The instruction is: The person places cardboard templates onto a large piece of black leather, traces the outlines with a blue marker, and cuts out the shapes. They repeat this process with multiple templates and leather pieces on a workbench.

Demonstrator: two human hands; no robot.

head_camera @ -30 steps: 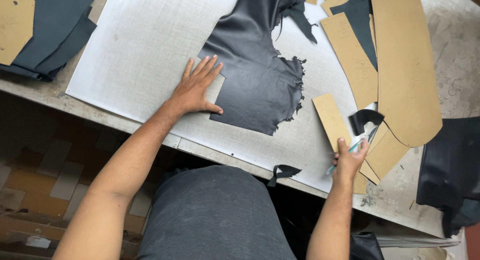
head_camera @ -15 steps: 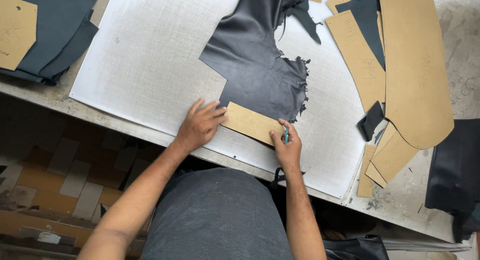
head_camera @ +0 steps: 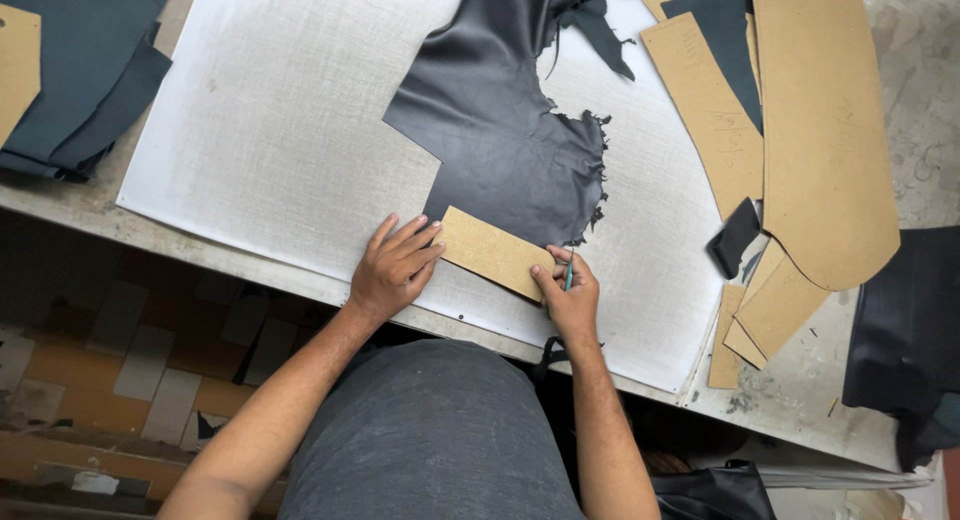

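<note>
While the left hand [head_camera: 392, 270] lies flat, fingers spread, pressing one end of a small tan card [head_camera: 494, 252], the right hand [head_camera: 570, 298] is curled tight around a thin teal tool [head_camera: 568, 274] at the card's other end. That card lies on the lower edge of the dark leather [head_camera: 510, 140], on the white mat [head_camera: 270, 130]. Larger card patterns [head_camera: 820, 130] lie well apart at right.

Just one view here, a head cam looking almost straight down over the counter [head_camera: 180, 242] edge. Pretty close in: the wearer's torso fills the bottom middle of the frame, both forearms reach up from there, and the white mat [head_camera: 290, 130] takes the upper middle. Floor shows at lower left.
</note>
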